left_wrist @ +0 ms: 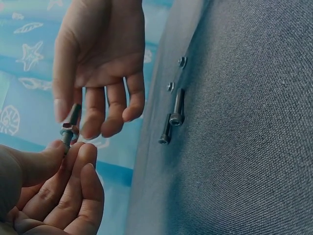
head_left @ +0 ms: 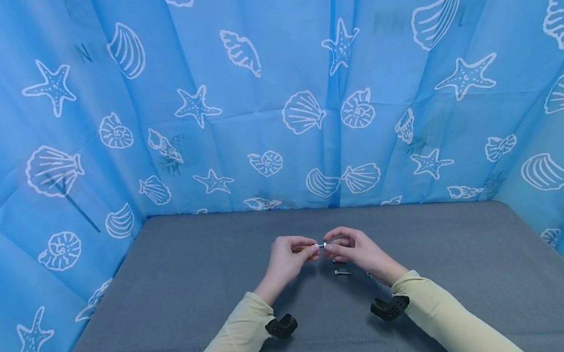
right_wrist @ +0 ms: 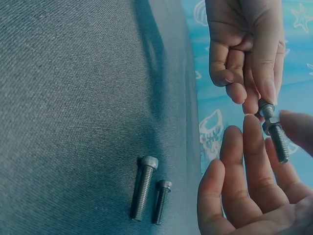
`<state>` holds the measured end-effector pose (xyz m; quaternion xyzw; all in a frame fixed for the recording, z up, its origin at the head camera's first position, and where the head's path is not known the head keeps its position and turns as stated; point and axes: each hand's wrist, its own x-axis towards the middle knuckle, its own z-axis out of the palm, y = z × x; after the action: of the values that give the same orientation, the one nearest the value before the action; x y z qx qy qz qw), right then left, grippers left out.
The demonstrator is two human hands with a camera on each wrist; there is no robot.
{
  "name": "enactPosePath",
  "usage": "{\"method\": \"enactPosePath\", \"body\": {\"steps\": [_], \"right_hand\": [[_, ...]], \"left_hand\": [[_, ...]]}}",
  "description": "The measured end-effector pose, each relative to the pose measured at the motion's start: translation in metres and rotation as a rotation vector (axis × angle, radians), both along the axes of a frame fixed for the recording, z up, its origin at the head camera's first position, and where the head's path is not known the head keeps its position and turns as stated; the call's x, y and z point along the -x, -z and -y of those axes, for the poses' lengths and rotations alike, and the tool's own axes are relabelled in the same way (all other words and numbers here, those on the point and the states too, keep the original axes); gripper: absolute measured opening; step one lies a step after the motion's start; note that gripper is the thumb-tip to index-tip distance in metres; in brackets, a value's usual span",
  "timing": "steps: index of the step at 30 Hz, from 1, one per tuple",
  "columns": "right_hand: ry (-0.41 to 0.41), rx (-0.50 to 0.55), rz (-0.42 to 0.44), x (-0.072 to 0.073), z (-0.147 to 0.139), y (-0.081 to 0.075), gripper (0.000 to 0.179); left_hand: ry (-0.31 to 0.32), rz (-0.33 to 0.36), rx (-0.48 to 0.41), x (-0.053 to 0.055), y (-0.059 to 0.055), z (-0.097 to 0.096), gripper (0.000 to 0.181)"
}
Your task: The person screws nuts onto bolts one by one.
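My left hand (head_left: 285,260) pinches a metal socket-head bolt (right_wrist: 279,146) by its head end, between thumb and forefinger. A hex nut (right_wrist: 270,126) sits partway along the bolt's thread, and the threaded tip sticks out beyond it. My right hand (head_left: 360,252) has its thumb and forefinger on either side of that nut; the other fingers are spread. Both hands meet above the grey table. Below them lie a larger socket-head bolt (right_wrist: 145,188) and a smaller one (right_wrist: 162,201), side by side.
Two loose nuts, one farther (left_wrist: 182,61) and one nearer (left_wrist: 170,86), lie close to the bolts on the grey cloth-covered table (head_left: 200,329). A blue curtain (head_left: 265,130) with white shells and starfish encloses the back and sides.
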<state>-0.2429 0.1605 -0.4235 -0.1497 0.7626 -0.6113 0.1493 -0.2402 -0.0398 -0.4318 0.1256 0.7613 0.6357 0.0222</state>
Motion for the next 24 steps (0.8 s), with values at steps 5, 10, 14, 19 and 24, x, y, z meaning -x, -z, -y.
{"method": "enactPosePath", "body": {"steps": [5,10,14,19,24], "right_hand": [[-0.014,-0.006,-0.008,-0.0001,0.0002,-0.0013,0.035],[-0.003,-0.04,0.013,0.0004,0.0006,-0.0013,0.038],[-0.005,-0.019,0.005,-0.0001,0.0001,-0.0012,0.04],[-0.009,-0.016,-0.011,-0.0016,-0.0004,-0.0021,0.035],[0.009,-0.047,0.017,-0.0012,0.0007,-0.003,0.037]], "left_hand": [[0.004,-0.004,0.012,0.0001,-0.0008,-0.0001,0.016],[-0.005,-0.012,0.018,-0.0011,-0.0028,-0.0005,0.013],[-0.006,-0.008,0.01,-0.0018,-0.0035,-0.0007,0.014],[-0.002,-0.002,0.006,-0.0021,-0.003,-0.0007,0.017],[-0.006,-0.008,-0.005,-0.003,-0.0046,-0.0004,0.015]]}}
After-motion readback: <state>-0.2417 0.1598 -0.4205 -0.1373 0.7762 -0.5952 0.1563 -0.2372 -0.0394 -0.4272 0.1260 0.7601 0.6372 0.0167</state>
